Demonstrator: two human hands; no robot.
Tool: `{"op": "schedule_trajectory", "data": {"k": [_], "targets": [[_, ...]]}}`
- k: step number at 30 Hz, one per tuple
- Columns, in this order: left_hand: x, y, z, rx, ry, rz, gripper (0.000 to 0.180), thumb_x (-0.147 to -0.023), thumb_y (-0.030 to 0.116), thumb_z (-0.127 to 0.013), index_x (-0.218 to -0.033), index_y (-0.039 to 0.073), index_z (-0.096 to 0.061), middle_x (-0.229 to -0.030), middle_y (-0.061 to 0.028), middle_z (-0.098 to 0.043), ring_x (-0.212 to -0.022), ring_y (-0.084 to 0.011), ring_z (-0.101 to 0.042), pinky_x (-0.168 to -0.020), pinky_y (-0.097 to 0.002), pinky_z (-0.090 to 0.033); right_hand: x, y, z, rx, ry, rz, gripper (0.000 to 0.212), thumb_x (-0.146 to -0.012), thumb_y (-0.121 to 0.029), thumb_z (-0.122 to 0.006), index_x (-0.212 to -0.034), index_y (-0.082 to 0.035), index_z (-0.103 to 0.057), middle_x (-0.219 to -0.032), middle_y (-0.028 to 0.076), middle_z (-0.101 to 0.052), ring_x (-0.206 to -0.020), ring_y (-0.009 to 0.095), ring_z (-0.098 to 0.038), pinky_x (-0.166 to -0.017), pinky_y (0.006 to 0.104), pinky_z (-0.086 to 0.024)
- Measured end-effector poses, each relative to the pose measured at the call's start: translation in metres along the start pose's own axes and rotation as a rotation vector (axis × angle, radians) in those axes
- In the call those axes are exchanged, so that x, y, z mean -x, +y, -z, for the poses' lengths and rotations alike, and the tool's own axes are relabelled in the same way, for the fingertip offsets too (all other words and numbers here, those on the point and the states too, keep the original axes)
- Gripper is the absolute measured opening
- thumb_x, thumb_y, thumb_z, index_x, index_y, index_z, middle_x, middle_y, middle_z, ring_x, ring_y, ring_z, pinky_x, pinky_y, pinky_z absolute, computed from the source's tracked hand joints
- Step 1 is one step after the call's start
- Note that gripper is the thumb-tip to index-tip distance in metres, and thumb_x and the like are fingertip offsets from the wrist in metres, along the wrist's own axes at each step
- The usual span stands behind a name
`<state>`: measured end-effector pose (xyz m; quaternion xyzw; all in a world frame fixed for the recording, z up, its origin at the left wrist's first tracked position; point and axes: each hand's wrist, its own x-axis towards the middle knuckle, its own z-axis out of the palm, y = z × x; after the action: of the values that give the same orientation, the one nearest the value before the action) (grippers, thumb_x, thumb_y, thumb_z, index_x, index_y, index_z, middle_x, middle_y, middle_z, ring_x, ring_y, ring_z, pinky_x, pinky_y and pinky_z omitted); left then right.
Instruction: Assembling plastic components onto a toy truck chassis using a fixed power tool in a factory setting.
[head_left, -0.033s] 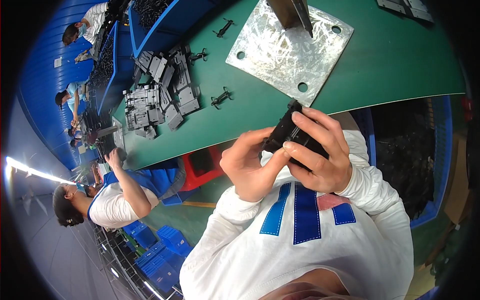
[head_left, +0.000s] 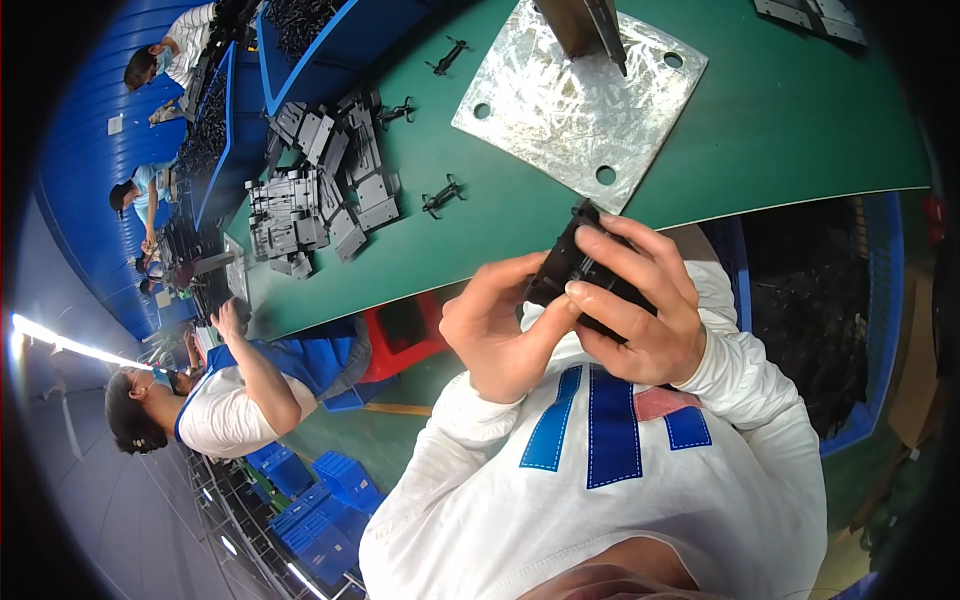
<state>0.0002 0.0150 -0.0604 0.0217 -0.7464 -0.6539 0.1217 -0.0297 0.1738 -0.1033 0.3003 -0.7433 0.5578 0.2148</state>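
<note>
Black moulded plastic part (head_left: 580, 275) clasped between both hands beside galvanised plate (head_left: 580, 100).

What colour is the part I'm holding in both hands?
Black. The plastic part shows best in the head view, held between the left hand and right hand.

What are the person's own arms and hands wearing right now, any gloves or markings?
No gloves: the left hand and right hand are bare. Both arms wear long white fabric sleeves with snug cuffs at the wrists. The same white garment carries blue rectangular patches with pale stitched edges, plus one pink patch.
</note>
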Motion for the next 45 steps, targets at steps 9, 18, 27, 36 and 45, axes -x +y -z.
{"op": "schedule_trajectory", "data": {"k": [9, 18, 27, 36, 45], "targets": [[-0.010, -0.001, 0.001, -0.121, -0.015, -0.013, 0.035, -0.073, 0.002, -0.085, -0.103, -0.007, -0.068, -0.091, -0.0106, -0.074, -0.079, -0.0127, -0.070, -0.072, -0.0270, -0.057, -0.019, -0.001, 0.010, -0.043, -0.117, -0.085, 0.054, -0.061, 0.002, -0.069, -0.113, -0.009, -0.072, -0.131, 0.023, -0.057, -0.111, 0.042, -0.061, -0.093, 0.0464, -0.054], [-0.033, 0.007, -0.004, -0.108, -0.214, 0.103, 0.038, -0.076, 0.002, -0.082, -0.108, -0.007, -0.065, -0.093, -0.0104, -0.071, -0.084, -0.0139, -0.070, -0.073, -0.0254, -0.058, -0.024, 0.008, 0.018, 0.003, -0.156, -0.121, 0.057, -0.061, 0.005, -0.070, -0.117, -0.007, -0.067, -0.129, 0.027, -0.058, -0.109, 0.044, -0.061, -0.090, 0.0469, -0.054], [-0.080, 0.015, -0.001, -0.101, -0.498, 0.117, 0.049, -0.076, 0.010, -0.083, -0.117, -0.008, -0.064, -0.098, -0.0137, -0.071, -0.086, -0.0171, -0.070, -0.078, -0.0288, -0.057, -0.043, 0.019, 0.028, -0.256, -0.078, -0.402, 0.041, -0.084, -0.006, -0.072, -0.124, -0.001, -0.065, -0.130, 0.025, -0.059, -0.107, 0.029, -0.067, -0.087, 0.0333, -0.055], [-0.118, -0.002, -0.039, -0.423, -0.601, -0.093, 0.044, -0.073, 0.020, -0.085, -0.109, -0.002, -0.072, -0.086, -0.0142, -0.064, -0.077, -0.0274, -0.064, -0.072, -0.0340, -0.052, -0.048, 0.051, 0.044, -1.593, 0.274, -1.487, 0.039, -0.105, -0.034, -0.042, -0.120, -0.001, -0.058, -0.095, 0.011, -0.068, -0.077, 0.023, -0.068, -0.071, 0.0342, -0.059], [-0.137, -0.038, -0.033, -0.272, -0.352, 0.031, 0.055, -0.069, 0.016, -0.088, -0.114, -0.001, -0.062, -0.096, -0.0068, -0.061, -0.074, -0.0107, -0.058, -0.065, -0.0259, -0.048, -0.064, 0.060, 0.042, -1.753, 0.415, -1.484, 0.041, -0.103, -0.036, -0.052, -0.118, 0.001, -0.060, -0.100, 0.016, -0.068, -0.077, 0.026, -0.069, -0.067, 0.0388, -0.061]]}}
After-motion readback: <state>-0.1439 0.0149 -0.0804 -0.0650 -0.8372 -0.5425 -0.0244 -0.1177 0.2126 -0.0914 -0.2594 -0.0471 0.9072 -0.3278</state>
